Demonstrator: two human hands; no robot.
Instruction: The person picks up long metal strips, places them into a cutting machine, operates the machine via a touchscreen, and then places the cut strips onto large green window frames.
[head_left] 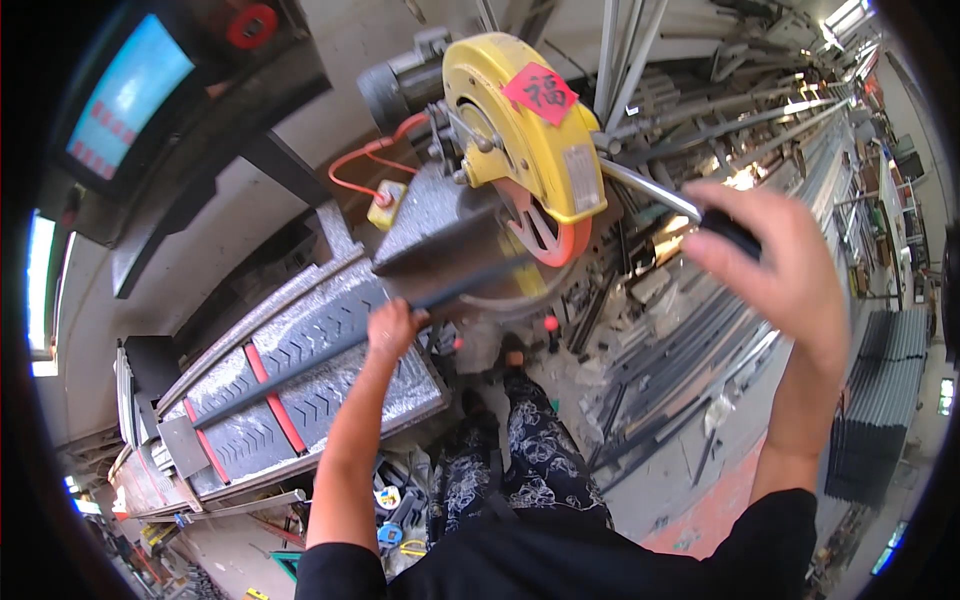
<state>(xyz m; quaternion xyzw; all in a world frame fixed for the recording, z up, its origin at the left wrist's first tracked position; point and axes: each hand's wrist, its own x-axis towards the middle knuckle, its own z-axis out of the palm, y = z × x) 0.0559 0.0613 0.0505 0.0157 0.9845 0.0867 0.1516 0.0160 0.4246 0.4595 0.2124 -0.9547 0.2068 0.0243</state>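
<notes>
A yellow cut-off saw (480,85) with a red paper diamond on its guard stands ahead of me. Its round blade (545,232), edged in orange-red, shows below the guard. My right hand (785,265) is wrapped round the black grip at the end of the saw's metal lever (650,188). A long dark metal bar (290,372) lies along the worktable (430,390), its right end close to the blade. My left hand (393,328) is closed round this bar, a short way left of the saw. Whether the blade touches the bar, I cannot tell.
A yellow switch box (386,204) with an orange cable sits behind the bar. At upper left hangs a lit screen (130,95). Long metal profiles (690,360) lie on the floor to the right, with grey stacked lengths (880,400) beyond. Tools (395,530) lie below the table.
</notes>
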